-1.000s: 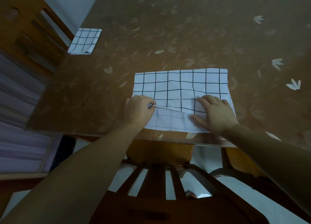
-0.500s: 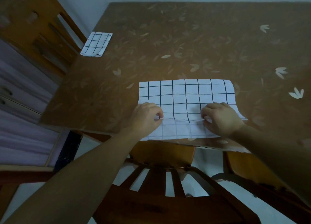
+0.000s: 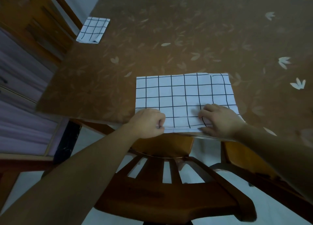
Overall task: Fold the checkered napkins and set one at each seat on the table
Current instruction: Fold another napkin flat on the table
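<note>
My left hand and right hand pinch the white black-checked cloth napkin at the brown leaf-patterned bench's near edge; its long axis runs sideways, between both hands.

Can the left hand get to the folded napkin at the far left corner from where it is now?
Probably yes: only bare table lies between the left hand and the folded napkin, but it must first let go of the open napkin.

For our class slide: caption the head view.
Both hands pinch a checkered napkin at the table's near edge.
</note>
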Available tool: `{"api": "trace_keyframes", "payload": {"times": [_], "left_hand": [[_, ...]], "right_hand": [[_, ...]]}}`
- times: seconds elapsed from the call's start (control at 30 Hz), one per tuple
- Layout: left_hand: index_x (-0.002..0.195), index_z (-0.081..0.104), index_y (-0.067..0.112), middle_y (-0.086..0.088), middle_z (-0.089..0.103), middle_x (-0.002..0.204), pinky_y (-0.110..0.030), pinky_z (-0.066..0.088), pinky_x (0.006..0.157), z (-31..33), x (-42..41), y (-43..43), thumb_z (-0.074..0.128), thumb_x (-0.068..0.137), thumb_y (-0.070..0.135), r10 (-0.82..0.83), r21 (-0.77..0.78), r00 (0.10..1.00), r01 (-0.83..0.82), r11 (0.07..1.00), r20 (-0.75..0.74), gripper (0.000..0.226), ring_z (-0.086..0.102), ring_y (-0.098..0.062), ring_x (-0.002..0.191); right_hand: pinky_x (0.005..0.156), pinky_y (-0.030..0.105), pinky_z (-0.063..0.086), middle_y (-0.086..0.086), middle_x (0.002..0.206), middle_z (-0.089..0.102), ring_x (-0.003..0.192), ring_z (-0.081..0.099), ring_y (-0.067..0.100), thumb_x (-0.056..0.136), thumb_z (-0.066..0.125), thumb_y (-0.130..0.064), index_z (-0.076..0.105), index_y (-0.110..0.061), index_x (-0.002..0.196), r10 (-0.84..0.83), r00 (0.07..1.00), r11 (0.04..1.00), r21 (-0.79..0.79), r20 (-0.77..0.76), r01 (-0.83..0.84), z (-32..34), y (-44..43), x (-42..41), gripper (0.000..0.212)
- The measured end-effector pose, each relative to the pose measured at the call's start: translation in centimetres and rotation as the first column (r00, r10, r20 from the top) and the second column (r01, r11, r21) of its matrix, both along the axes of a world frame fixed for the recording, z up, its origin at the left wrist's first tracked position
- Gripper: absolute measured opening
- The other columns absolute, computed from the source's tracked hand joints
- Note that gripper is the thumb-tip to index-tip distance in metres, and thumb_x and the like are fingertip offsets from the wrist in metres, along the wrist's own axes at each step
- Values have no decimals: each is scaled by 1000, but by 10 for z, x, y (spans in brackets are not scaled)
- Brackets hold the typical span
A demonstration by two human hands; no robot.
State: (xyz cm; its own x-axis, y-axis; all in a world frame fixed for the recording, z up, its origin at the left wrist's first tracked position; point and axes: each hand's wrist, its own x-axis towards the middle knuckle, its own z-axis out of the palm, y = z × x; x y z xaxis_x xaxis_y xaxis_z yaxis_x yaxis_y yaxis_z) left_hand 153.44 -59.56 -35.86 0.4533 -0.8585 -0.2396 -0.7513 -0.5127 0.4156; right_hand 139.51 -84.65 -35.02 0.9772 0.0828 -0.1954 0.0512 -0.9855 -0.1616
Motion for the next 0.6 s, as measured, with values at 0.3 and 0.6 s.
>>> {"api": "trace_keyframes", "payload": {"times": [0.3,0.6], "left_hand": [[108,56,26,8,53,102,-23,31,84,-10,-6,0,66,82,51,-207,-30,957,218,976,204,38,47,-11,96],[84,69,15,0,65,77,-33,48,67,-4,-6,-3,61,88,16,-170,-170,927,236,957,334,9,60,-20,74]], "right_hand": [[74,31,44,2,106,55,93,53,19,79,46,-69,57,-22,122,78,993,997,-2,87,-79,-13,7,-6,65],[76,35,46,3,106,57,92,55,21,79,49,-66,59,-20,118,108,980,994,-9,168,-108,-17,14,-3,61]]}}
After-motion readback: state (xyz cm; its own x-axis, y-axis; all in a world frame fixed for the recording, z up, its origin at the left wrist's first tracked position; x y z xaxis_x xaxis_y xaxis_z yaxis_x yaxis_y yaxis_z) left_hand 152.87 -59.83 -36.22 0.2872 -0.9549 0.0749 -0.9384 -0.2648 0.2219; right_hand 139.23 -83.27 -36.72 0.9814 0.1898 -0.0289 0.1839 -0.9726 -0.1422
